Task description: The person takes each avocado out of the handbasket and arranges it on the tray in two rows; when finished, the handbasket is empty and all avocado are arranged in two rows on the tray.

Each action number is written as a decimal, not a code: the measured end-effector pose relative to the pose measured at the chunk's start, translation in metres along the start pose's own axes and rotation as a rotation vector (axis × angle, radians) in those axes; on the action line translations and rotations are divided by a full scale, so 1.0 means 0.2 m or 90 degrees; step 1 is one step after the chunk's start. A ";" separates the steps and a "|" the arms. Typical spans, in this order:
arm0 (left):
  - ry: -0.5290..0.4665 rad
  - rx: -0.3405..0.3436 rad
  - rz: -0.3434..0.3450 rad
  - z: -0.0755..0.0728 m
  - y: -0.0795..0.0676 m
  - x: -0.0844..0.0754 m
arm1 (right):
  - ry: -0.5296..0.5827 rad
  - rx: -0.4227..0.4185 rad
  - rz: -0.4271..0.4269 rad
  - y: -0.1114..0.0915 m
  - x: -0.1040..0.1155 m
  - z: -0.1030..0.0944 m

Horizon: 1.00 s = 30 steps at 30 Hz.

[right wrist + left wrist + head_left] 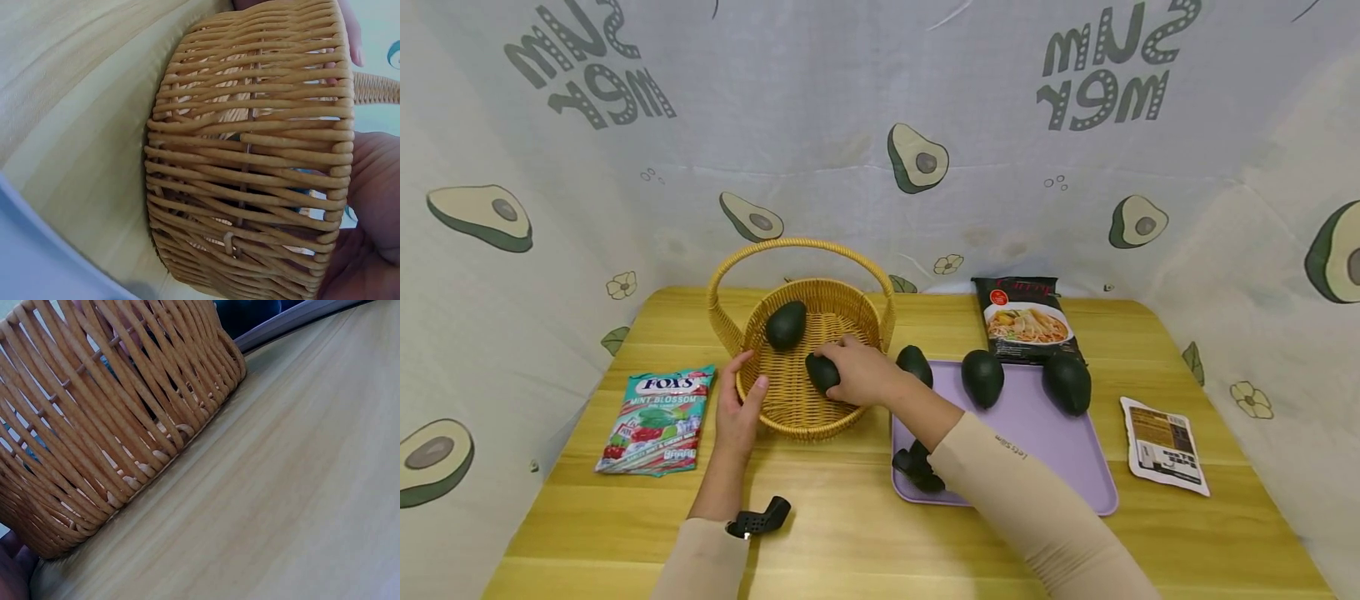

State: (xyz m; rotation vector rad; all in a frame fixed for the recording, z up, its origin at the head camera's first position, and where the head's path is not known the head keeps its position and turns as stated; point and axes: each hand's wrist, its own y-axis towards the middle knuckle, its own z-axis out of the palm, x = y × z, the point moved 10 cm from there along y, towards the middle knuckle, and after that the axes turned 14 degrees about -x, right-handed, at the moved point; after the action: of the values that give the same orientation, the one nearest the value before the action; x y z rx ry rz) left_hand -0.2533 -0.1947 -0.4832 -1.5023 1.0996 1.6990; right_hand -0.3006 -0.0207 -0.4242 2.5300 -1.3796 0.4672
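Note:
A yellow wicker basket (808,429) with a tall arched handle stands on the table, one dark green avocado (786,325) lying inside at its left. My right hand (861,372) reaches over the near right rim and grips a second avocado (822,373), low in the basket. On the basket's left side my left hand (739,412) holds the wall, its thumb at the rim. The wicker wall (119,406) fills much of the left wrist view. In the right wrist view, the weave (250,150) hides most of the held avocado.
Right of the basket lies a lilac tray (1052,454) with several avocados, including one (982,379) at its far edge. A black noodle packet (1026,321) lies behind it, a white-edged pouch (1165,446) to its right. A mint candy bag (658,421) is left of the basket.

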 end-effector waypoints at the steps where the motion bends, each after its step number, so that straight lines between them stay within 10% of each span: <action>1: 0.000 -0.001 0.001 0.00 0.00 0.00 | 0.002 -0.001 -0.002 0.00 0.00 0.00; 15: 0.006 -0.008 0.038 -0.01 0.01 -0.01 | 0.054 -0.013 -0.021 0.00 0.03 0.01; 30: 0.007 0.000 -0.003 0.00 0.00 0.01 | 0.139 -0.074 -0.016 -0.11 0.04 -0.23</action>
State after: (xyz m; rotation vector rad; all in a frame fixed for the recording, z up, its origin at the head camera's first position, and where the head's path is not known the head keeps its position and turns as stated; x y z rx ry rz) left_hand -0.2533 -0.1944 -0.4845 -1.5142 1.1012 1.6897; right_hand -0.2851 0.0005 -0.3784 2.3226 -1.2548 0.6185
